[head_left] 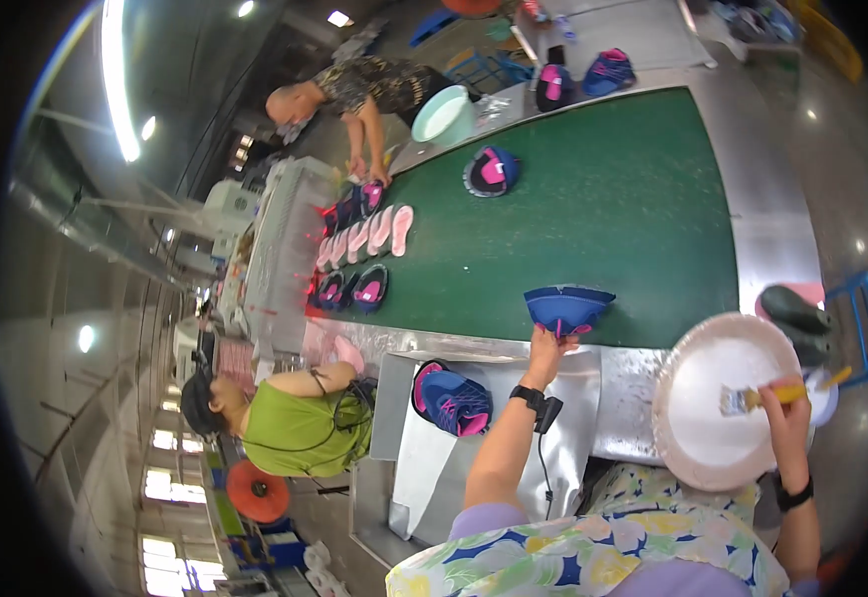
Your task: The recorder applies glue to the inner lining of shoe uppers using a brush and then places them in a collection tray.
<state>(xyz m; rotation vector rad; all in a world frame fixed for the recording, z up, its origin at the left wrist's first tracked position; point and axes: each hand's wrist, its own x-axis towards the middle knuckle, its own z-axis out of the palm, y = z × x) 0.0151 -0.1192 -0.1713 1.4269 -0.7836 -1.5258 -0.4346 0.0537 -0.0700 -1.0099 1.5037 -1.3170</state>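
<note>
The left hand [549, 348] is reaching forward and pinching the near edge of a blue shoe upper [567, 307], its fingers closed on the fabric. The upper is lying upside down on the green conveyor belt [613, 209], just past the fingertips, showing a dark blue cloth shell with a pointed, boat-like outline and a small pink tab at the spot where the fingers are gripping. A black band is wrapping the left wrist, with a small black device hanging under it on a cord.

The right hand [788, 406] is closing around the yellow handle of a brush [764, 397], whose pale bristle head is resting inside a wide, round, shallow bowl [693, 448] with a white, chalky-looking inner surface and a pinkish rim. The bowl is sitting directly under and to the left of that grip, beside the belt's shiny metal edge.

Below and to the left of the left hand, a finished blue shoe with pink lining [453, 400] is lying on a grey metal sheet. Farther out along the felt-like belt, another blue and pink shoe [492, 171] is sitting alone, and a row of flat pink insoles [374, 235] is lying side by side near a co-worker's hands.
</note>
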